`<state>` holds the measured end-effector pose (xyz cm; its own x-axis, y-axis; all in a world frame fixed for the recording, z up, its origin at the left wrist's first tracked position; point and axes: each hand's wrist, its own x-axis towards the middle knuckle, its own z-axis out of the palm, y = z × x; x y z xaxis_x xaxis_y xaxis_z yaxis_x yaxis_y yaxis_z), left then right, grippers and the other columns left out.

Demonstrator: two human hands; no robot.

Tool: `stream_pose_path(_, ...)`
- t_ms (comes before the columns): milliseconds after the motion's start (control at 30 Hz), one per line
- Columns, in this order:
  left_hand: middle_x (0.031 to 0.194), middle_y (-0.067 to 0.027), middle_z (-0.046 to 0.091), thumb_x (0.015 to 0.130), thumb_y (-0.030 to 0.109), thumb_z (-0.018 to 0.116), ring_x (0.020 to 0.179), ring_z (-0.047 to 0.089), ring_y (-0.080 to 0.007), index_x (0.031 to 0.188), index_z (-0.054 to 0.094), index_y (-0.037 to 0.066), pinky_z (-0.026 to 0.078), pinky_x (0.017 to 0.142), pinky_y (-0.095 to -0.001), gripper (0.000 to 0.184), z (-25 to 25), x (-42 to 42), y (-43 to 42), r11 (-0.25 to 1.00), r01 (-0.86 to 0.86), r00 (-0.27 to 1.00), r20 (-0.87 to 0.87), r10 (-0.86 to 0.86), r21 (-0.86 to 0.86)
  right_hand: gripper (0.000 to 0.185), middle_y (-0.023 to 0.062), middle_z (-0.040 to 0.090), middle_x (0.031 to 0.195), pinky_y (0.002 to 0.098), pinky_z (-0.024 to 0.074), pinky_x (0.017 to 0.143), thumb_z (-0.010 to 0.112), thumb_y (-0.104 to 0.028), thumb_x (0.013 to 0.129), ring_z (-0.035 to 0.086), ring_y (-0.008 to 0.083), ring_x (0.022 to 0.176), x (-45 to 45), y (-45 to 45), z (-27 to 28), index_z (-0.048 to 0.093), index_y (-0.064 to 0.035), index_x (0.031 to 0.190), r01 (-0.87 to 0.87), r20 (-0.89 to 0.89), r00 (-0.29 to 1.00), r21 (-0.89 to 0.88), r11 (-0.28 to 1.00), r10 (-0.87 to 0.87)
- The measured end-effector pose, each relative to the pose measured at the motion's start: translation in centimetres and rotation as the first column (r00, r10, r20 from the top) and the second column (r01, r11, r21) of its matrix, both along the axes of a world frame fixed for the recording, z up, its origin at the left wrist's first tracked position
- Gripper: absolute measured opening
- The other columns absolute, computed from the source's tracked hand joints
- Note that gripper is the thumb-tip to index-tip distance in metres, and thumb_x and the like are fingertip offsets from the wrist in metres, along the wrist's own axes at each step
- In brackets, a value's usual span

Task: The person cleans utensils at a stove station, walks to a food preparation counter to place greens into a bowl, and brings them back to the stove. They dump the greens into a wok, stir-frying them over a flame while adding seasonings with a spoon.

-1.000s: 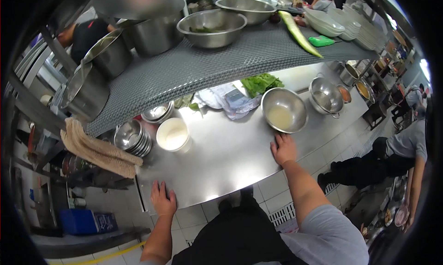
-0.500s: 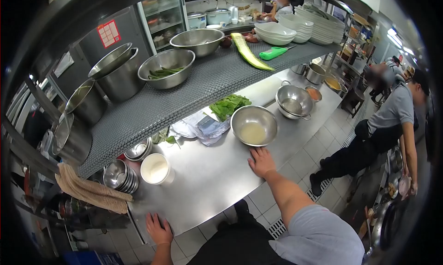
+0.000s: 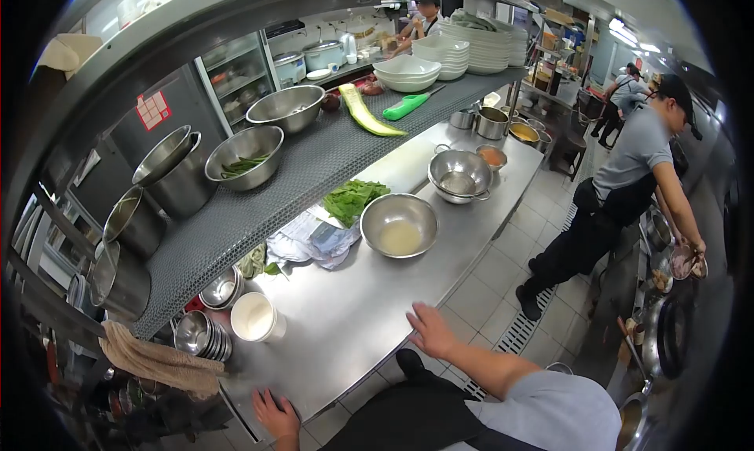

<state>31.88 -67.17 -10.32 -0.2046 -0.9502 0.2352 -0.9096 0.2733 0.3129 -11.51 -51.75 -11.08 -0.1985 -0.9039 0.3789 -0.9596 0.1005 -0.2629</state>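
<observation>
A wide, round stainless-steel bowl point(image 3: 395, 215) sits upright on the shiny metal surface point(image 3: 338, 314), a shallow pool of pale yellowish liquid point(image 3: 400, 238) at its bottom. At eight o'clock from it, well apart, an open-topped white tub point(image 3: 279, 328) stands upright, its off-white contents too indistinct to name.

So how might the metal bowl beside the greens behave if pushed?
The bowl would probably keep its shape, being metal. Its pale, liquid-looking contents could slosh, pooled in the bottom. It may slide readily, since the tabletop looks smooth.
</observation>
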Motion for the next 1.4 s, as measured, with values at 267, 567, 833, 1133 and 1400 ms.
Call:
stream_pose_path(267,0.144,-0.0226,0.039,0.093,0.016,0.055,0.132,0.040,-0.0367,0.141,0.037,-0.002,0.033,0.107,-0.0466,0.054,-0.8,3.3,-2.0,0.959,-0.208,0.845,-0.529,0.076,-0.194,0.045,0.0194,0.066,0.116,0.0469,0.0458,0.095,0.058,-0.040,0.087,0.060,0.0369,0.109,-3.2,22.7,-25.7,0.069,-0.0040,0.111,-0.336,0.337,0.939,0.941,0.032,-0.073)
stream_pose_path(567,0.147,-0.0215,0.037,0.091,0.031,0.066,0.134,0.038,-0.0359,0.147,0.028,0.003,0.032,0.110,-0.0469,0.074,16.0,1.6,-10.1,0.809,-0.337,0.630,-0.754,-0.186,-0.481,0.052,0.0218,0.066,0.112,0.0458,0.0496,0.089,0.056,-0.046,0.086,0.063,0.0378,0.103,-4.1,24.8,-12.0,0.066,-0.0024,0.112,-0.082,0.124,0.945,0.986,0.147,-0.303)
stream_pose_path(833,0.125,-0.0180,0.059,0.089,0.041,0.067,0.113,0.058,-0.0300,0.138,0.045,0.000,0.049,0.094,-0.0400,0.068,9.7,10.4,-20.7,0.608,-0.482,0.859,-0.477,0.187,-0.631,0.054,0.0238,0.066,0.109,0.0460,0.0487,0.090,0.054,-0.041,0.090,0.061,0.0413,0.103,-1.3,17.0,-2.9,0.052,-0.0073,0.132,0.102,0.293,0.842,0.739,0.666,-0.454)
stream_pose_path(1133,0.124,-0.0171,0.060,0.090,0.042,0.065,0.112,0.059,-0.0291,0.137,0.046,0.001,0.051,0.091,-0.0394,0.065,15.9,5.8,-14.4,0.728,-0.528,0.678,-0.733,0.051,-0.438,0.045,0.0228,0.065,0.112,0.0461,0.0489,0.091,0.057,-0.039,0.085,0.062,0.0383,0.106,1.9,27.6,-8.9,0.069,-0.0014,0.107,-0.015,0.159,0.862,0.957,0.288,-0.482)
stream_pose_path(1400,0.122,-0.0162,0.061,0.091,0.043,0.064,0.111,0.060,-0.0283,0.137,0.046,0.002,0.052,0.089,-0.0388,0.063,17.9,2.7,-11.6,0.921,-0.344,0.434,-0.901,-0.015,-0.181,0.043,0.0219,0.066,0.110,0.0471,0.0496,0.089,0.056,-0.040,0.085,0.062,0.0387,0.103,1.5,30.6,-10.5,0.072,-0.0030,0.101,-0.017,0.169,0.816,0.963,0.270,-0.553)
